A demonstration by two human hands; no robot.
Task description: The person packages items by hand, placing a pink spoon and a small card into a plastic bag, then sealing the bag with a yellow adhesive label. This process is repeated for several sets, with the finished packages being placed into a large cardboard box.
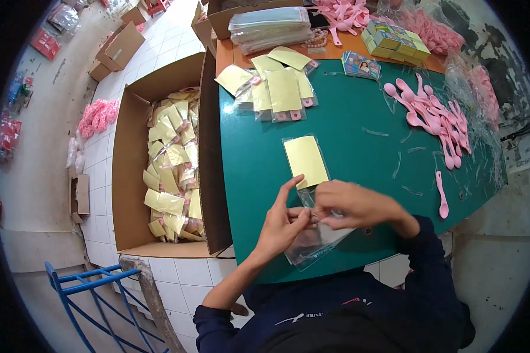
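Note:
My left hand (284, 226) is over the front of the green table, its thumb and fingers pinched at the edge of a clear plastic bag (321, 238). My right hand (353, 205) meets it there, fingers closed at the same spot and slightly blurred; what lies between those fingertips is hidden. Just beyond both hands, a yellow card (307, 162) lies flat in a clear sleeve, and my left index finger reaches its lower edge. One pink spoon (442, 197) rests to the right of my right hand.
Several packed yellow cards (284, 90) lie at the back left. A heap of pink spoons (436, 117) and loose clear strips (397, 165) cover the right side. Small printed boxes (394, 42) stand at the back. Left of the table is a cardboard box (126, 176) full of packets.

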